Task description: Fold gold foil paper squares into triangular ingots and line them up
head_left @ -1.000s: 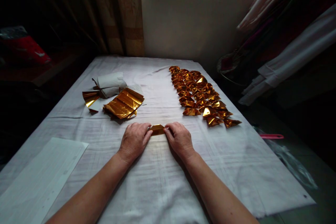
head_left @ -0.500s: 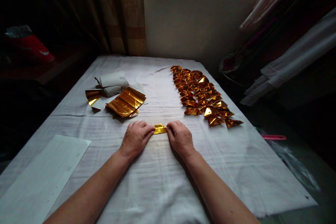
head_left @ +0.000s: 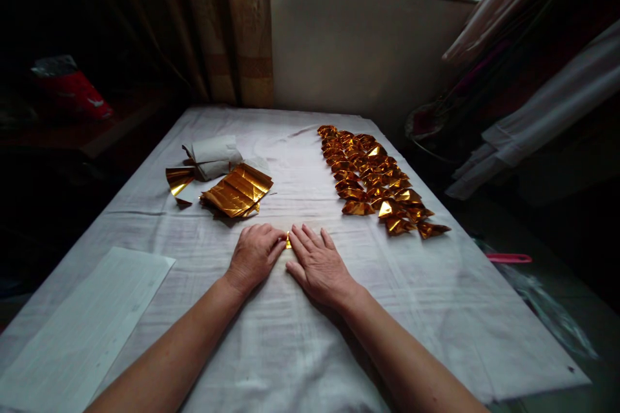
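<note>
Pressing flat now: the right hand lies palm down with fingers spread on the white cloth, covering nearly all of a small gold foil piece, and only a sliver of gold peeks out between the two hands. That open, flat palm looks like a way of pinning a crease against the table. The left hand sits just beside it, fingers curled loosely, fingertips touching the exposed edge of the foil as if steadying it; it grips nothing that I can make out.

Off to the far right, a long heap of folded gold pieces runs away from the person in rough rows, too many and too overlapped to count, kept well apart from the working spot. On the far left sits one stack of flat gold sheets, one loose gold sheet beside it, one pale wrapper, and one white paper near the left forearm.
</note>
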### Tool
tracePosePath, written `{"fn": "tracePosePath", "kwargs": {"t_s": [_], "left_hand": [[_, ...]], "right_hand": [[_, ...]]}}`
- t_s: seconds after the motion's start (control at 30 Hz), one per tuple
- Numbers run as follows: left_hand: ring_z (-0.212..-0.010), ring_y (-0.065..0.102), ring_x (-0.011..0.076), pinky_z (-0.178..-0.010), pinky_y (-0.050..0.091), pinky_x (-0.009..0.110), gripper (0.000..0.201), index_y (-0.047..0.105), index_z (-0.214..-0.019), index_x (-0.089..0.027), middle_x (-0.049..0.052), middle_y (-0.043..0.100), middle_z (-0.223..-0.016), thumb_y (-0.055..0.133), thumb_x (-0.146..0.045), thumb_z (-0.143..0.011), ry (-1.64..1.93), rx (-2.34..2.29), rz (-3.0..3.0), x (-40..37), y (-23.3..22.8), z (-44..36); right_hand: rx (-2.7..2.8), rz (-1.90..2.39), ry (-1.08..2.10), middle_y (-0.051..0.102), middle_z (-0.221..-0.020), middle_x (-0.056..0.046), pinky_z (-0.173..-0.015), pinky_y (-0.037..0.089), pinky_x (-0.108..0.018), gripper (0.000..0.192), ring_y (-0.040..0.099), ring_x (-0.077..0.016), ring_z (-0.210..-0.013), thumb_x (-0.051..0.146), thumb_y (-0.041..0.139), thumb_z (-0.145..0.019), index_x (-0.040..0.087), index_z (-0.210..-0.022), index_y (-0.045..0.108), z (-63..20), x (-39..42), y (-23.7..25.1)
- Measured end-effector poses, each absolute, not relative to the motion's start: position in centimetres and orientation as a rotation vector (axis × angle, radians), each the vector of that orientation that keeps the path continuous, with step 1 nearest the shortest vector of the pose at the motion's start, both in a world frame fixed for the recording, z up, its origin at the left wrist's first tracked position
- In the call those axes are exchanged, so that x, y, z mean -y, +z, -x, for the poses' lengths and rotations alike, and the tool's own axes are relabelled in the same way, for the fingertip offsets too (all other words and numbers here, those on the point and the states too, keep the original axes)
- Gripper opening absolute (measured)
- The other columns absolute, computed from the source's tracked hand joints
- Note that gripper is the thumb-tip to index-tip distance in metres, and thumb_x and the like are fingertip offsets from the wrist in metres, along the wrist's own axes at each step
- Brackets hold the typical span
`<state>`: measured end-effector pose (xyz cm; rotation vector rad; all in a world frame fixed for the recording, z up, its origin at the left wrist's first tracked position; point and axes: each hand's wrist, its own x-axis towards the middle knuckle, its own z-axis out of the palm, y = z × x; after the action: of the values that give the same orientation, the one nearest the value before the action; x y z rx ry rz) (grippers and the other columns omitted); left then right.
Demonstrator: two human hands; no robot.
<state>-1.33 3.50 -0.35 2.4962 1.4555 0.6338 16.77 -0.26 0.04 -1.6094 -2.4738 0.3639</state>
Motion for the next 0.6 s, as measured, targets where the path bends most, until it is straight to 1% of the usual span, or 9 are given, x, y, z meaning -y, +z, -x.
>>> {"fn": "tracePosePath", "kwargs": {"t_s": [0.2, 0.3, 0.43, 0.6], "left_hand": [[-0.090, 0.060, 0.0209, -0.083, 0.041, 0.036, 0.014, 0.068, -0.095, -0.023, 0.004, 0.068, -0.093, 0.055, -0.029, -0.095, 0.593, -1.463, -2.480, -3.4, -0.1, 1.2], [-0.091, 0.059, 0.0213, -0.084, 0.041, 0.036, 0.015, 0.070, -0.097, -0.024, 0.003, 0.068, -0.093, 0.056, -0.029, -0.095, 0.603, -1.451, -2.477, -3.4, -0.1, 1.3], [-0.090, 0.059, 0.0211, -0.083, 0.043, 0.036, 0.017, 0.072, -0.101, -0.026, 0.003, 0.069, -0.093, 0.056, -0.027, -0.095, 0.621, -1.437, -2.481, -3.1, -0.1, 1.8], [-0.091, 0.059, 0.0208, -0.083, 0.045, 0.036, 0.022, 0.072, -0.108, -0.028, 0.004, 0.068, -0.096, 0.054, -0.024, -0.094, 0.608, -1.427, -2.573, -2.3, -0.2, 2.7]], "right_hand": [[2.449, 1.737, 0.368, 0.026, -0.160, -0.008, -0.120, 0.015, -0.054, 0.062, 0.023, -0.0272, -0.148, 0.050, 0.044, -0.098, 0.019, -0.152, 0.035, -17.7, 0.6, 0.4], [2.439, 1.795, 0.364, 0.027, -0.159, -0.008, -0.120, 0.016, -0.055, 0.061, 0.022, -0.0279, -0.148, 0.048, 0.044, -0.098, 0.020, -0.152, 0.034, -18.6, 0.8, 0.6], [2.433, 1.807, 0.383, 0.026, -0.160, -0.006, -0.120, 0.014, -0.055, 0.060, 0.022, -0.0281, -0.149, 0.048, 0.042, -0.099, 0.021, -0.152, 0.034, -19.2, 1.0, 0.7], [2.423, 1.801, 0.395, 0.027, -0.160, -0.006, -0.120, 0.014, -0.055, 0.060, 0.021, -0.0284, -0.149, 0.048, 0.042, -0.099, 0.020, -0.152, 0.034, -19.0, 1.0, 0.7]]}}
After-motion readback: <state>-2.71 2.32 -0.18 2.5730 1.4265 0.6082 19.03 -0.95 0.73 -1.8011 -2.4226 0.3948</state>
